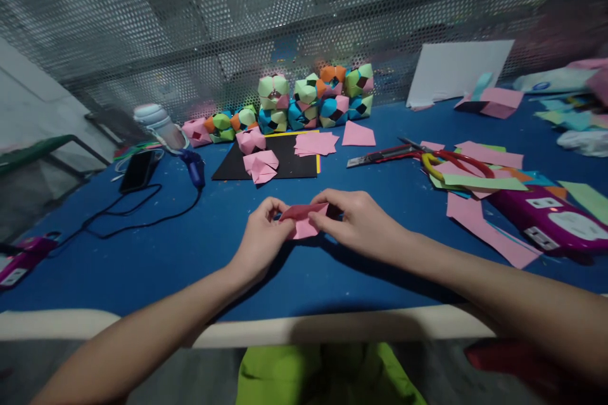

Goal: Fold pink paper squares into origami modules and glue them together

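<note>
Between my hands is a small piece of pink paper (306,226), partly folded, held just above the blue table. My left hand (265,231) pinches its left end between thumb and fingers. At the right end, my right hand (356,221) grips it the same way, the thumb lying on the front face. Beyond them a black sheet (294,168) carries a stack of pink paper pieces (316,143). Two pink folded paper shapes, a nearer one (261,166) and a farther one (251,140), sit at its left part.
Colourful folded paper balls (304,104) stand stacked along the perforated metal panel. Scissors (413,153), paper strips (484,168) and a purple power strip (551,218) lie at right. At left are a phone (137,171), a bottle (159,123), a blue glue gun (194,168) and a black cord (142,223).
</note>
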A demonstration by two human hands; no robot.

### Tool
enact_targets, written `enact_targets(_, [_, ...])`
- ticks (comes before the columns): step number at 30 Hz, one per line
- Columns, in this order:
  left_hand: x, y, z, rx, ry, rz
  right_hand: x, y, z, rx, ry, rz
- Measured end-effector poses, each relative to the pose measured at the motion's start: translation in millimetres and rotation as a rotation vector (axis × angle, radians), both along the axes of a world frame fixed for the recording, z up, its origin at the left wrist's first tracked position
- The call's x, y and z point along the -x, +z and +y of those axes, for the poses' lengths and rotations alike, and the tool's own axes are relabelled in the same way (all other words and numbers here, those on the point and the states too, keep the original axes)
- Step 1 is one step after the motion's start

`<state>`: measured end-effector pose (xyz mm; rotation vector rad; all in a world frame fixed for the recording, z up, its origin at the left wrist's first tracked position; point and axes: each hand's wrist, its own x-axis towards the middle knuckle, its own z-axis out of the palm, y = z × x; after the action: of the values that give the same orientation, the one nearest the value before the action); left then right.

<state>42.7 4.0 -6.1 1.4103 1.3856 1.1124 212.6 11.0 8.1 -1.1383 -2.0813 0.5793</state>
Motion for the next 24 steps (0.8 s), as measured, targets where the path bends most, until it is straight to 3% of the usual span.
enact_targets(7, [-5.5,-3.5,-4.4,0.161,-0.065,-0.256,8.3,-11.7,0.4,-0.163,0.014,0.122])
enact_targets(13, [-8.1,-6.5,-6.0,0.133,0.014,-0.347,17.9,-18.3,-0.5,-0.198,-0.037,0.187])
enact_targets(18, [-9.4,-9.6,-6.5,0.149,0.042,-0.349,18.2,-25.4,3.9,-0.294,-0.031,0.189])
enact_targets(24, [-9.9,-5.6,-7.5,0.191,-0.027,-0.334,15.6,-24.4,3.2,-0.36,0.087,0.209])
